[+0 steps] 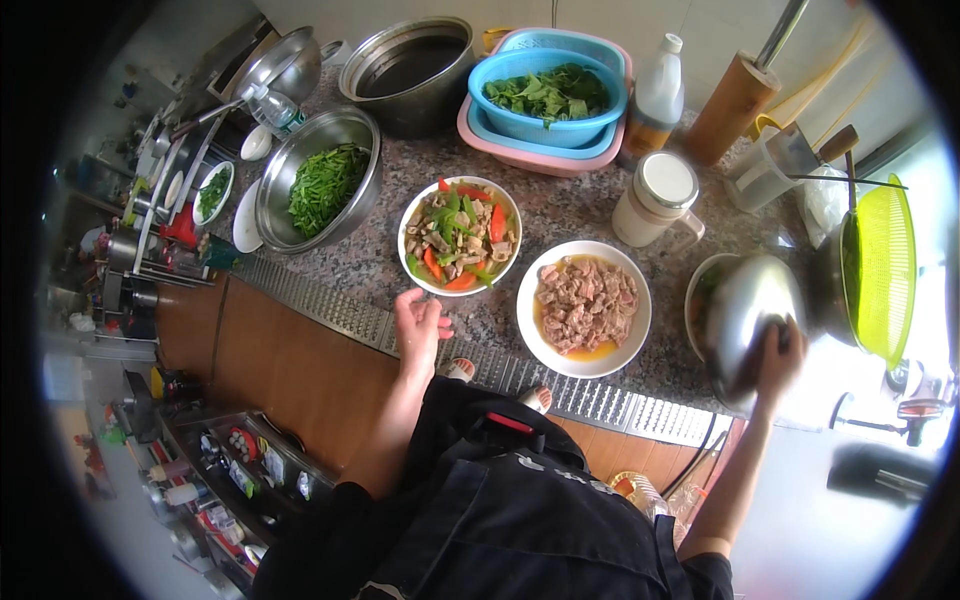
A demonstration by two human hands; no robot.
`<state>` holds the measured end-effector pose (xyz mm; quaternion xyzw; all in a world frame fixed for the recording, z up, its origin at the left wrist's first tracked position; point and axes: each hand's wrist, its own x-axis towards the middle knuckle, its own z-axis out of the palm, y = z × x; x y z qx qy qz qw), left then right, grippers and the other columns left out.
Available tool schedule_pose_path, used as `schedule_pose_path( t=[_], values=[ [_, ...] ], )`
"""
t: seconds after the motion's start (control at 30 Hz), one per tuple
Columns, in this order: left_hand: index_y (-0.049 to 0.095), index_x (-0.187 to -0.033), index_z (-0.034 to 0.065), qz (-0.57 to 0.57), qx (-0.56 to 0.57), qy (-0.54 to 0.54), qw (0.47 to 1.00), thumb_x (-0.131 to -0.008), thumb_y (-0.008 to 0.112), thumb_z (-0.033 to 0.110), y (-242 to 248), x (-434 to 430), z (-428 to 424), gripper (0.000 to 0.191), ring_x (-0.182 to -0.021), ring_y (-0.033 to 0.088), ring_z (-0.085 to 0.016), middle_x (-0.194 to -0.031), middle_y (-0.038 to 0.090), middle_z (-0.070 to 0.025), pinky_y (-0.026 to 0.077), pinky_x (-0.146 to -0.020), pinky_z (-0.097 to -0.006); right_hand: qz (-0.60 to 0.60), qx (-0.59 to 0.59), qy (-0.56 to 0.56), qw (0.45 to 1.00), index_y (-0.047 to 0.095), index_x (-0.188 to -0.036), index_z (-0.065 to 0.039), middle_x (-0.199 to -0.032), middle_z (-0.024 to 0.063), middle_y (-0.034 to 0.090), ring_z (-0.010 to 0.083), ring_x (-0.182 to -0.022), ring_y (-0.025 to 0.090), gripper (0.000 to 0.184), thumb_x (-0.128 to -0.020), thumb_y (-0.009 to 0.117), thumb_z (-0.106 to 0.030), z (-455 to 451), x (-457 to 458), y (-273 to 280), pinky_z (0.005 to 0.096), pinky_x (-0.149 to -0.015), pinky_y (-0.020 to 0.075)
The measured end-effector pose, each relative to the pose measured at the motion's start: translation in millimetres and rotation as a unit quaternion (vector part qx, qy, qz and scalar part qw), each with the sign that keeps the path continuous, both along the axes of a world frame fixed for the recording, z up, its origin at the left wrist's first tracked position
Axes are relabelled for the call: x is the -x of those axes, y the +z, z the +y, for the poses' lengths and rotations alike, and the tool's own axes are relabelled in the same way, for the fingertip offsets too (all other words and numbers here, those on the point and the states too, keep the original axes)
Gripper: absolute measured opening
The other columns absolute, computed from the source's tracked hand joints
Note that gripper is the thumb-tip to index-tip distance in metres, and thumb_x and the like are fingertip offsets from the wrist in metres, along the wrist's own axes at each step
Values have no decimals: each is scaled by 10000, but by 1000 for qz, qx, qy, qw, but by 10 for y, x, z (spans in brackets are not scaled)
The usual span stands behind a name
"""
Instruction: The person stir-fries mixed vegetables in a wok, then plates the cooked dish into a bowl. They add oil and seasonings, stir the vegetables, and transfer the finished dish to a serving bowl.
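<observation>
My right hand (781, 356) grips the dark knob of a domed metal lid (754, 307), held tilted over a white bowl (699, 281). The lid hides most of that bowl; a bit of green shows inside. At the counter's front edge, my left hand (421, 326) has its fingers apart and holds nothing. Just beyond it stands a white bowl of stir-fried meat with red and green peppers (459, 236). Between my hands sits a larger white bowl of sliced meat (587, 304) in orange-brown liquid.
A steel basin of chopped greens (326, 187) stands left, near a large dark-filled pot (409, 71). Leafy greens fill a blue basket (547, 94) behind. A lidded mug (655, 202), a plastic bottle (654, 101) and a lime-green colander (889, 270) stand right. Grating (592, 397) runs below the counter.
</observation>
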<state>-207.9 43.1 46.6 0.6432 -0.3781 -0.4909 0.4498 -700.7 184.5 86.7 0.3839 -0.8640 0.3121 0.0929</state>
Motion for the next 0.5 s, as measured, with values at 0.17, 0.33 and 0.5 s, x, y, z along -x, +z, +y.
schedule_pose_path(
  t=[0.17, 0.33, 0.5],
  values=[
    [358, -1203, 16, 171, -56, 32, 983, -944, 464, 181, -100, -98, -355, 325, -697, 633, -229, -929, 592, -167, 556, -609, -346, 47, -55, 53, 996, 644, -1123, -93, -1043, 119, 597, 274, -954, 577, 355, -774, 690, -144, -590, -358, -105, 353, -821, 485],
    [426, -1152, 14, 213, -68, -9, 975, -907, 476, 133, -30, -275, -405, 276, -736, 631, -239, -913, 606, -158, 546, -650, -343, 29, 7, 9, 1000, 566, -1251, -91, -1083, 141, 575, 271, -947, 578, 409, -853, 626, -163, -415, -682, -117, 366, -793, 487],
    [433, -1117, 11, 231, -212, -323, 893, -919, 463, 104, 42, -292, -211, 221, -745, 644, -227, -934, 607, -167, 543, -661, -305, -40, 94, -114, 988, 588, -1179, -27, -917, 140, 623, 246, -822, 607, 346, -834, 605, -27, 490, -1872, -448, 333, -715, 499]
  ],
)
